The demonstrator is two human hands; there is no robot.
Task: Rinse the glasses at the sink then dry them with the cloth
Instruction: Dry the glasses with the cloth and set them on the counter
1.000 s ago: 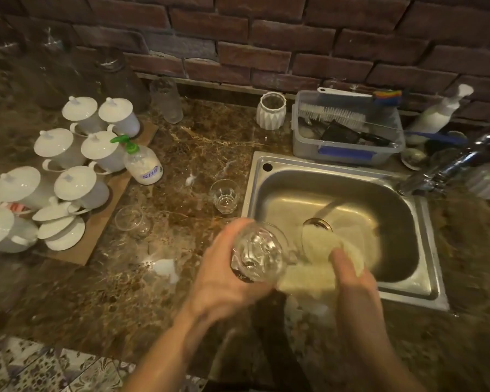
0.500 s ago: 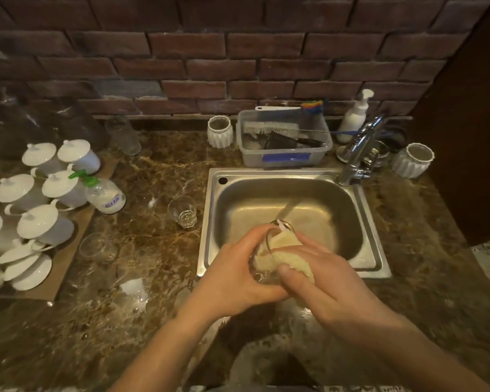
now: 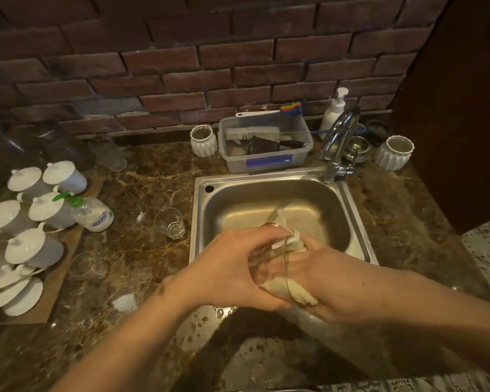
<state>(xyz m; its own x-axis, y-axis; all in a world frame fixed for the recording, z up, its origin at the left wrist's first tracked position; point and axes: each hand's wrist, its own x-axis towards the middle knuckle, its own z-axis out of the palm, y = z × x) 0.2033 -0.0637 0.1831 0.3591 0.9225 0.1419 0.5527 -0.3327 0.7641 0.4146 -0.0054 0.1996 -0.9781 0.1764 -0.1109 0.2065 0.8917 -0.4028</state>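
The head view looks steeply down, close over the sink (image 3: 359, 219) (brick wall (image 3: 210, 66) beyond).

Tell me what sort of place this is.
Likely a café or bar wash-up corner: a steel sink in a marble counter, many matching white lidded cups beside it, and a tub of brushes against a brick wall.

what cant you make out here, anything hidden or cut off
Head view only:
- Glass: mostly hidden by the left hand; wet or dry unclear.
- Cloth: largely covered by the right hand and the glass.
- Cups: cut off by the left edge.
- Bottle label: too small to read.
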